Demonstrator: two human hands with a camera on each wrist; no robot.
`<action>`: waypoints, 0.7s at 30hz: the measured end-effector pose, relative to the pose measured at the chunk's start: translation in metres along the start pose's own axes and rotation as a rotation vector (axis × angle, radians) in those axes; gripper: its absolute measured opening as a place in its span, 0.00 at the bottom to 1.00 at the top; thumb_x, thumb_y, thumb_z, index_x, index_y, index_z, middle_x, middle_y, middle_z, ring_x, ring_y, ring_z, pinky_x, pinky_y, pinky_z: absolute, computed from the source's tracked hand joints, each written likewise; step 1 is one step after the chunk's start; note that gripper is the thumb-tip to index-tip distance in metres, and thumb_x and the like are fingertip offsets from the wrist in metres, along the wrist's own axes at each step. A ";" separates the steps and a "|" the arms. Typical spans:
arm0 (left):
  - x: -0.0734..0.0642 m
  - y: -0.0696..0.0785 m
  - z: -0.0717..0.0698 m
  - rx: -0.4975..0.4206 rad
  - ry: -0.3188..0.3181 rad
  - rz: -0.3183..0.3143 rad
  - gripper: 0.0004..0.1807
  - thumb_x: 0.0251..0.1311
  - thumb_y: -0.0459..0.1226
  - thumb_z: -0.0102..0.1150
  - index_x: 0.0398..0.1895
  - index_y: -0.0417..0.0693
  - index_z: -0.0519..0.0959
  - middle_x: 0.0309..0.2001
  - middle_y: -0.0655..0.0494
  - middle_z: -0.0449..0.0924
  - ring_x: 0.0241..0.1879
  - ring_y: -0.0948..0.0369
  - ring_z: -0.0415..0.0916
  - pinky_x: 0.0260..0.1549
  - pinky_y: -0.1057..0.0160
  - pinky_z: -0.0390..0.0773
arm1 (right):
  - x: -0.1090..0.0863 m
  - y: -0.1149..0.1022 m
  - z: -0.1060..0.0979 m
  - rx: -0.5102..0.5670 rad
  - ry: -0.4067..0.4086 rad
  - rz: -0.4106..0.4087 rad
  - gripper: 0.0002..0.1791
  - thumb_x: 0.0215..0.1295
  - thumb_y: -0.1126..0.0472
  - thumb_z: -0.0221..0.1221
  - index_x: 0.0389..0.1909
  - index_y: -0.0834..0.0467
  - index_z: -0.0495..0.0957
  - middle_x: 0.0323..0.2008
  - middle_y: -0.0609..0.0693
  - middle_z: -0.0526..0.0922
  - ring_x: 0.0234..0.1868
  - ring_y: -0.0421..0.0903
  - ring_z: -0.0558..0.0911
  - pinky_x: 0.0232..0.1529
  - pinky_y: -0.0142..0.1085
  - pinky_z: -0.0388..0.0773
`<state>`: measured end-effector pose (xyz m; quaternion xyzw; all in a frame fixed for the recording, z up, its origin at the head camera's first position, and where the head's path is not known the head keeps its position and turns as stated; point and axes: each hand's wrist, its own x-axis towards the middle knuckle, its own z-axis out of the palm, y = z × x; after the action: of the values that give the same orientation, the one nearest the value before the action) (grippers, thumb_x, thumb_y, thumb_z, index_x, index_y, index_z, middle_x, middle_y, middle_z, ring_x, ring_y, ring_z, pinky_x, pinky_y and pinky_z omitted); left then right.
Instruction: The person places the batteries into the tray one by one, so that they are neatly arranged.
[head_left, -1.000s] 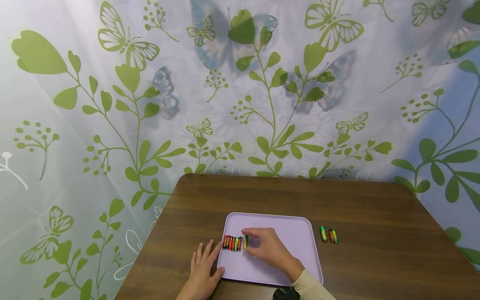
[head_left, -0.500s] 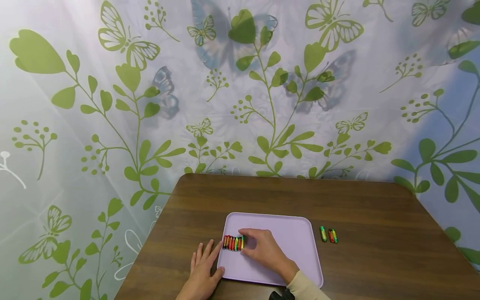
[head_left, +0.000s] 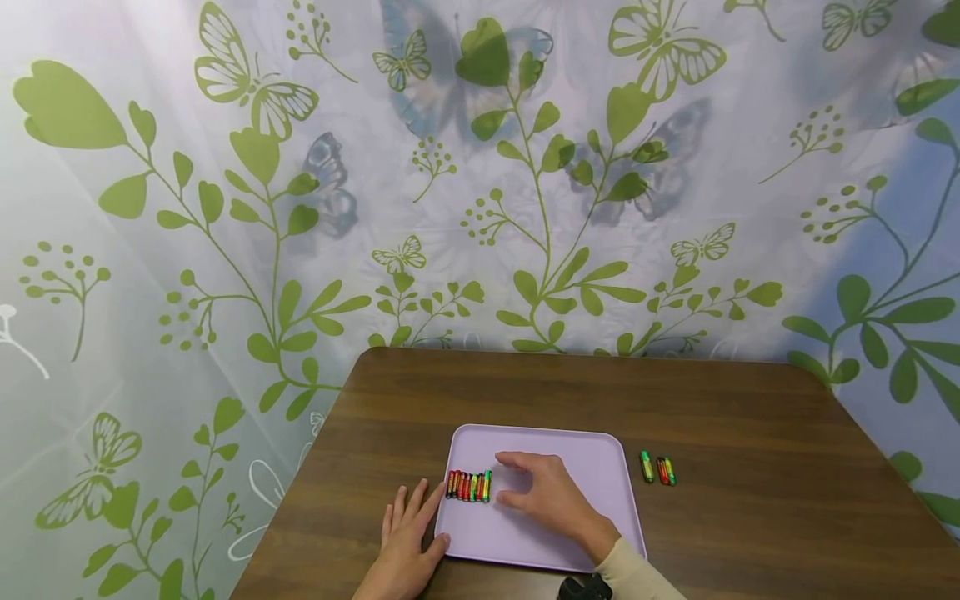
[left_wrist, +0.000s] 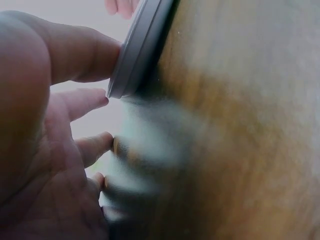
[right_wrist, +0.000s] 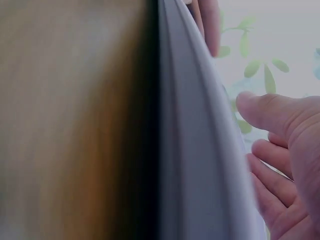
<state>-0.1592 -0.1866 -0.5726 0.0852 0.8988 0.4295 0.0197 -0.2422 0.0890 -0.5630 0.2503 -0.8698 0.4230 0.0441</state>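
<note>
On the lilac tray (head_left: 585,462), a close row of small red and green batteries (head_left: 468,486) lies near the left side. My right hand (head_left: 551,500) is over the tray just right of that row, thumb and forefinger apart, holding nothing. At the tray's left edge rests my left hand (head_left: 405,537), fingers spread. In the left wrist view, its thumb (left_wrist: 85,52) touches the tray's rim (left_wrist: 137,45). The right wrist view has my right hand (right_wrist: 290,155) beyond the tray's side wall, and the batteries are hidden there.
Right of the tray, on the brown wooden table (head_left: 750,517), lie a green battery (head_left: 647,467) and a red and green pair of batteries (head_left: 666,471). A curtain (head_left: 450,292) with leaves and butterflies hangs behind the table.
My right hand moved a green battery left against the end of the row, then let go and drew back to the right. The left hand stayed in place.
</note>
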 end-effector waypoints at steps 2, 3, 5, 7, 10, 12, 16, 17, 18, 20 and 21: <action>-0.001 0.004 -0.002 -0.004 -0.004 0.002 0.40 0.66 0.37 0.67 0.83 0.50 0.70 0.84 0.28 0.56 0.84 0.22 0.34 0.78 0.23 0.25 | -0.003 0.004 -0.008 -0.003 -0.002 0.010 0.30 0.58 0.58 0.81 0.63 0.58 0.88 0.60 0.48 0.92 0.60 0.45 0.90 0.64 0.45 0.86; -0.001 0.003 -0.002 -0.011 0.001 0.008 0.40 0.66 0.36 0.67 0.82 0.50 0.70 0.84 0.27 0.56 0.84 0.21 0.34 0.78 0.23 0.25 | -0.004 0.007 -0.012 -0.004 -0.004 0.009 0.30 0.58 0.57 0.81 0.63 0.58 0.88 0.60 0.48 0.92 0.60 0.46 0.90 0.63 0.45 0.87; -0.001 0.004 -0.003 -0.023 0.001 0.013 0.40 0.65 0.36 0.68 0.82 0.49 0.70 0.83 0.25 0.56 0.83 0.20 0.34 0.77 0.22 0.25 | -0.007 0.011 -0.019 -0.010 -0.008 0.011 0.31 0.58 0.56 0.81 0.63 0.58 0.88 0.60 0.47 0.92 0.59 0.47 0.91 0.62 0.44 0.87; -0.001 0.005 -0.004 -0.017 -0.010 0.004 0.40 0.65 0.36 0.67 0.82 0.49 0.70 0.83 0.25 0.56 0.83 0.20 0.34 0.76 0.20 0.27 | -0.011 0.015 -0.028 -0.018 -0.012 0.009 0.31 0.58 0.56 0.81 0.63 0.58 0.88 0.59 0.47 0.92 0.58 0.49 0.92 0.61 0.45 0.88; -0.001 0.006 -0.004 -0.018 -0.022 0.000 0.40 0.66 0.36 0.67 0.83 0.48 0.69 0.84 0.26 0.55 0.83 0.20 0.33 0.76 0.19 0.27 | -0.016 0.021 -0.045 -0.034 -0.018 0.005 0.31 0.59 0.54 0.81 0.63 0.58 0.88 0.59 0.49 0.92 0.57 0.52 0.92 0.60 0.47 0.88; -0.001 0.004 -0.003 -0.018 -0.019 0.008 0.40 0.66 0.37 0.67 0.83 0.48 0.69 0.84 0.25 0.55 0.83 0.19 0.33 0.75 0.19 0.27 | -0.020 0.026 -0.057 -0.048 -0.012 0.000 0.31 0.59 0.54 0.82 0.63 0.59 0.87 0.59 0.50 0.92 0.57 0.54 0.92 0.60 0.49 0.89; -0.001 0.004 -0.003 -0.015 -0.012 0.017 0.40 0.65 0.36 0.67 0.82 0.48 0.70 0.83 0.25 0.56 0.83 0.19 0.34 0.76 0.20 0.27 | -0.028 0.036 -0.084 -0.085 0.017 -0.006 0.32 0.58 0.55 0.82 0.63 0.59 0.88 0.59 0.50 0.92 0.56 0.56 0.92 0.59 0.50 0.89; -0.001 0.004 -0.003 -0.014 -0.010 0.018 0.40 0.65 0.36 0.67 0.82 0.48 0.70 0.83 0.25 0.56 0.83 0.19 0.34 0.76 0.20 0.28 | -0.030 0.039 -0.090 -0.092 0.023 -0.005 0.32 0.58 0.55 0.82 0.63 0.59 0.88 0.59 0.49 0.92 0.56 0.56 0.92 0.59 0.49 0.89; -0.001 0.004 -0.003 -0.013 -0.013 0.017 0.40 0.65 0.36 0.67 0.82 0.48 0.70 0.83 0.26 0.56 0.83 0.20 0.34 0.76 0.20 0.27 | -0.032 0.041 -0.096 -0.102 0.031 -0.006 0.32 0.57 0.56 0.83 0.63 0.59 0.88 0.59 0.49 0.92 0.56 0.55 0.92 0.59 0.48 0.89; -0.001 0.005 -0.004 -0.010 -0.013 0.012 0.40 0.65 0.36 0.67 0.82 0.48 0.70 0.83 0.26 0.56 0.83 0.20 0.35 0.76 0.20 0.28 | -0.037 0.046 -0.108 -0.129 0.041 -0.011 0.32 0.56 0.56 0.83 0.63 0.59 0.88 0.60 0.48 0.92 0.55 0.55 0.93 0.58 0.46 0.90; -0.001 0.006 -0.004 -0.009 -0.012 0.009 0.40 0.65 0.36 0.67 0.82 0.48 0.70 0.83 0.25 0.56 0.83 0.19 0.34 0.76 0.19 0.28 | -0.039 0.049 -0.113 -0.141 0.041 -0.012 0.32 0.56 0.56 0.83 0.63 0.59 0.88 0.60 0.48 0.91 0.55 0.55 0.93 0.58 0.45 0.90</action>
<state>-0.1579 -0.1862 -0.5660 0.0917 0.8962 0.4334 0.0232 -0.2461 0.2153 -0.5371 0.2429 -0.8949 0.3653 0.0822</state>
